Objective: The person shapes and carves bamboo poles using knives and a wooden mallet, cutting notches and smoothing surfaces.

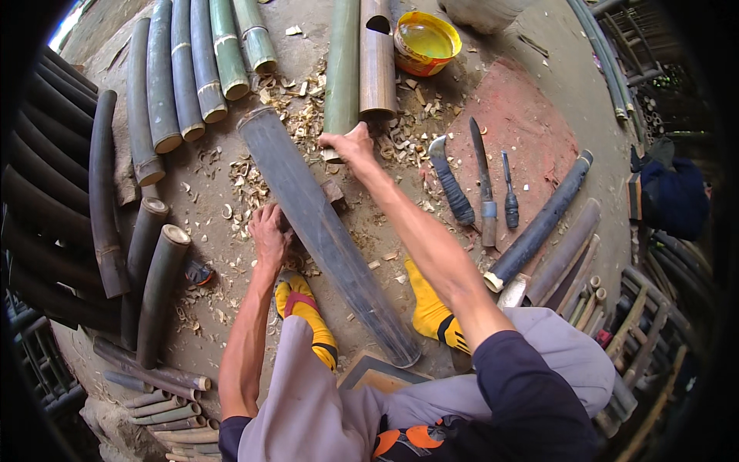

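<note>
A thick, dark grey bamboo tube [327,231] lies diagonally between my forearms, its near end between my feet. Left of it, my left hand [269,235] has its fingers curled round the end of a dark wooden block, partly hidden under the tube. The block's other end [334,192] sticks out on the right side. My right hand [354,150] grips the near end of a green bamboo tube [341,69], with the thumb across it. Close beside that stands out a brown bamboo tube [377,73] with a notch cut in it.
Right of my arm lie a hooked knife [450,181], a long knife [483,177] and a chisel [509,189]. A yellow tub [427,42] holds liquid. Bamboo tubes [162,85] line the left; another dark tube [539,219] lies right. Shavings [296,108] cover the ground.
</note>
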Demonstrator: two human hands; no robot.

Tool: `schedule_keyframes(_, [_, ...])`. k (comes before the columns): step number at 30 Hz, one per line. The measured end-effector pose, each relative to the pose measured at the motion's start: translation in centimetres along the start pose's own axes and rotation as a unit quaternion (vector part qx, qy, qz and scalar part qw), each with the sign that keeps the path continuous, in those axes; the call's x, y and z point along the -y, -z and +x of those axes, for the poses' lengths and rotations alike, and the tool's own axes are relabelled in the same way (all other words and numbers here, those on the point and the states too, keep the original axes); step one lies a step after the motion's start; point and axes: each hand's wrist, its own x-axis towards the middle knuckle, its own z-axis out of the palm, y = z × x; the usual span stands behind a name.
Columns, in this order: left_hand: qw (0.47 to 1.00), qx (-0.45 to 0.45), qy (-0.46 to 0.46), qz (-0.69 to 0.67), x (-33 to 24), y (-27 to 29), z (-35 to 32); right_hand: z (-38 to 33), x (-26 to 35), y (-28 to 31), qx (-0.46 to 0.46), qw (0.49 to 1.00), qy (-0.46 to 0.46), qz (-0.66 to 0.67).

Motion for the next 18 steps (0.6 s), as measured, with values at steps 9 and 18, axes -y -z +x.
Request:
schedule_keyframes(9, [1.000, 0.005, 0.009, -0.030, -0.7, 0.2, 0.6, -6.9, 7.2, 16.6, 0.165, 0.961, -0.015, 0.221])
schedule_keyframes(18, [1.000, 0.006, 0.025, 0.002, 0.5, 0.0, 0.5, -25.6, -2.2, 29.1, 0.032, 0.981, 0.069, 0.179])
